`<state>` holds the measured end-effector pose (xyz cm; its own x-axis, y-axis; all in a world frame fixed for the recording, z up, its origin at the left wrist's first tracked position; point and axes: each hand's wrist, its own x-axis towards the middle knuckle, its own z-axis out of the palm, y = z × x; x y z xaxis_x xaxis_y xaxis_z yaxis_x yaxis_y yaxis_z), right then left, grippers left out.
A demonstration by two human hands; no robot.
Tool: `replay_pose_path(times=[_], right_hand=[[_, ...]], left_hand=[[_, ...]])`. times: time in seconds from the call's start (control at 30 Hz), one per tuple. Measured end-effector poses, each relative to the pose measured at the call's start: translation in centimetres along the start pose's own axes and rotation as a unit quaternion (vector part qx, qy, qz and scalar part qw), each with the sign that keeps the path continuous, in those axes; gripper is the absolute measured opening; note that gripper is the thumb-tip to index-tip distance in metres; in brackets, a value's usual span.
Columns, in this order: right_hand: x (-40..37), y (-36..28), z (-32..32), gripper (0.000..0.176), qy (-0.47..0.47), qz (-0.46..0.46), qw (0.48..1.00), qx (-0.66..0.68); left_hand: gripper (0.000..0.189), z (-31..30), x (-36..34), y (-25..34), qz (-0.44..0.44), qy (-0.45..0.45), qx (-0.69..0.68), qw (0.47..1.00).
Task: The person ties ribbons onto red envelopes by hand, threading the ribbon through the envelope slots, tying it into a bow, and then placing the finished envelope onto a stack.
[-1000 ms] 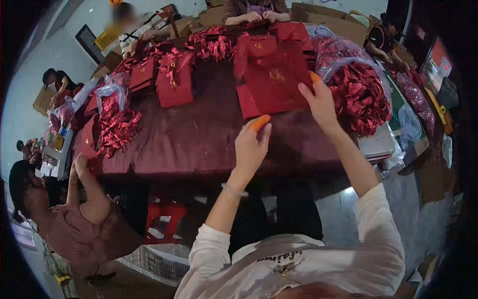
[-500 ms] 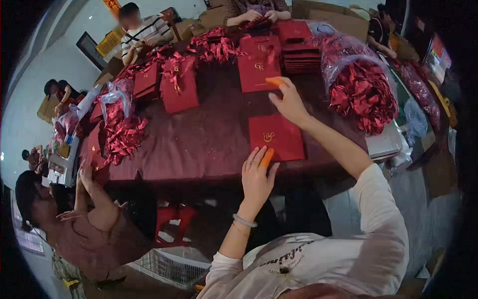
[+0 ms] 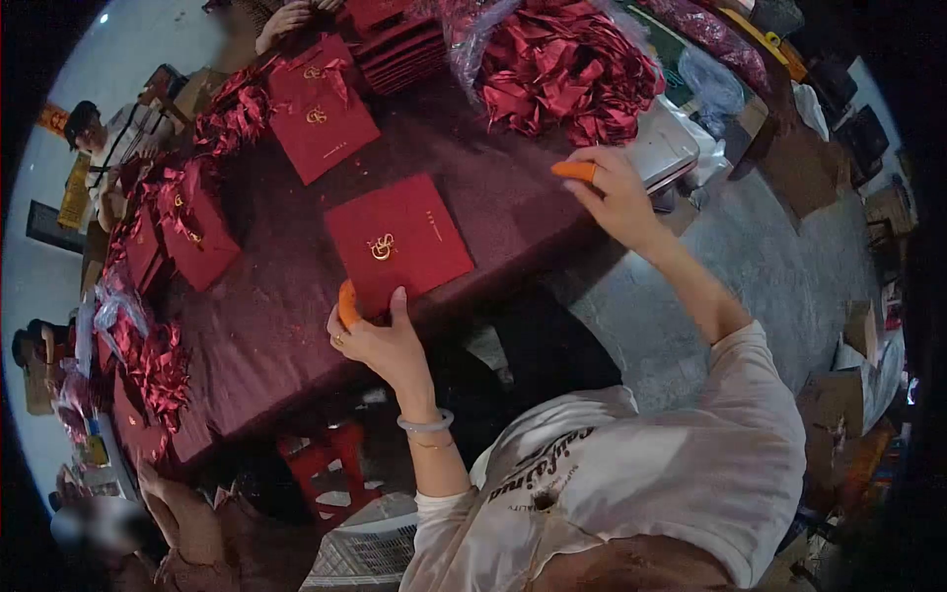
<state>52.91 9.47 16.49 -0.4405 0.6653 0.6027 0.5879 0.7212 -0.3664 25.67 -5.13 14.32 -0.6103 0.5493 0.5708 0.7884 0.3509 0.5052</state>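
A flat red gift bag (image 3: 404, 242) with a gold emblem lies near the front edge of the dark red tablecloth. My left hand (image 3: 383, 347) is at its near left corner, thumb over the lower edge and the index finger, in an orange finger cover, along the side. The fingers below the corner are partly hidden. Off to the right, my right hand (image 3: 619, 197) is raised near the table's right edge. Its thumb and orange-covered index finger are apart, with nothing between them.
Another red bag (image 3: 321, 113) with ribbon lies beyond, beside a stack of red bags (image 3: 395, 49). A plastic sack of red ribbons (image 3: 562, 74) stands at the back right. More ribbons (image 3: 153, 360) lie left. Co-workers sit around the table; a red stool (image 3: 326, 474) is below.
The view has swung right. My right hand has moved from the far bag toward the table's right edge. My left hand has shifted from the bag's face to its corner.
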Motion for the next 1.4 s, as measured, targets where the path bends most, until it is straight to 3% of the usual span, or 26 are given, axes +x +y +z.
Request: replay_pose_path(times=[0.03, 0.1, 0.17, 0.27, 0.3, 0.4, 0.53, 0.63, 0.67, 0.73, 0.77, 0.87, 0.93, 1.03, 1.1, 1.17, 1.23, 1.27, 1.33, 1.37, 1.4], right_hand=[[0.5, 0.9, -0.5, 0.022, 0.032, 0.001, 0.999, -0.033], [1.9, 2.9, -1.3, 0.019, 0.103, -0.014, 0.992, -0.076], [3.5, 4.5, -2.0, 0.021, 0.143, 0.015, 0.981, -0.127], [5.7, 4.9, -2.5, 0.036, 0.025, 0.024, 0.975, -0.22], [6.1, 5.1, -2.1, 0.039, 0.001, -0.01, 0.974, -0.227], [7.1, 5.5, 0.1, 0.023, 0.021, -0.093, 0.947, -0.308], [4.6, -0.7, 2.3, 0.008, 0.056, -0.182, 0.971, -0.147], [1.6, -3.6, 5.2, 0.007, -0.054, -0.161, 0.981, -0.097], [1.0, -4.0, 5.9, 0.013, -0.09, -0.149, 0.981, -0.083], [1.1, -3.9, 6.6, 0.024, -0.061, -0.124, 0.989, -0.059], [1.3, -3.5, 6.3, 0.032, -0.095, -0.108, 0.986, -0.08], [1.9, -0.7, 6.5, 0.038, -0.095, -0.061, 0.983, -0.143], [2.3, 0.1, 5.5, 0.038, -0.114, -0.029, 0.962, -0.246], [3.9, -1.5, 3.2, 0.032, -0.054, -0.056, 0.976, -0.205], [4.9, -2.2, 3.6, 0.026, -0.019, -0.05, 0.99, -0.133], [6.4, -2.9, 4.6, 0.028, -0.032, -0.034, 0.99, -0.134], [8.2, -3.0, 6.6, 0.035, -0.044, -0.007, 0.99, -0.133], [8.8, -2.4, 8.2, 0.035, -0.045, -0.009, 0.99, -0.13], [10.2, -1.4, 10.8, 0.03, -0.123, 0.004, 0.974, -0.192], [11.0, -1.4, 10.8, 0.023, -0.159, 0.01, 0.978, -0.132], [11.9, -1.0, 10.9, 0.021, -0.083, -0.014, 0.996, -0.013]], left_hand=[[0.053, 0.1, 0.0, 0.1, 0.001, 0.0, 0.0, 1.0], [0.051, 0.0, 0.1, 0.1, -0.062, -0.032, -0.138, 0.988], [0.049, -0.4, 0.2, 0.0, -0.113, -0.074, -0.099, 0.986], [0.047, -0.6, -0.4, -0.5, -0.157, -0.073, -0.132, 0.976], [0.049, -0.8, -0.3, -0.8, -0.166, -0.093, -0.139, 0.972], [0.051, -0.9, -1.0, -1.4, -0.161, -0.104, -0.18, 0.965], [0.046, -0.8, -1.2, -1.9, -0.11, -0.067, -0.289, 0.949], [0.041, -1.7, -0.5, -1.7, -0.175, -0.151, -0.349, 0.908], [0.041, -2.0, -0.6, -1.5, -0.178, -0.149, -0.347, 0.909], [0.04, -2.6, -0.4, -1.0, -0.186, -0.125, -0.333, 0.916], [0.04, -2.3, -0.7, -1.4, -0.188, -0.099, -0.404, 0.89], [0.04, -2.3, -0.8, -3.8, -0.161, -0.068, -0.326, 0.929], [0.04, -2.4, -0.6, -3.5, -0.165, -0.049, -0.374, 0.911], [0.041, -3.4, -0.2, -2.6, -0.195, -0.108, -0.237, 0.946], [0.043, -3.1, -0.4, -2.8, -0.185, -0.101, -0.238, 0.948], [0.047, -1.6, -0.8, -4.4, -0.115, -0.067, -0.242, 0.961], [0.049, -3.0, -0.4, -2.7, -0.142, -0.123, -0.168, 0.968], [0.05, -1.6, -1.0, -4.1, -0.149, -0.096, -0.275, 0.945], [0.05, -2.1, -0.9, -3.4, -0.152, -0.1, -0.24, 0.954], [0.051, -2.4, -0.8, -3.2, -0.153, -0.107, -0.205, 0.961], [0.051, -2.1, -0.8, -3.3, -0.17, -0.099, -0.237, 0.952]])
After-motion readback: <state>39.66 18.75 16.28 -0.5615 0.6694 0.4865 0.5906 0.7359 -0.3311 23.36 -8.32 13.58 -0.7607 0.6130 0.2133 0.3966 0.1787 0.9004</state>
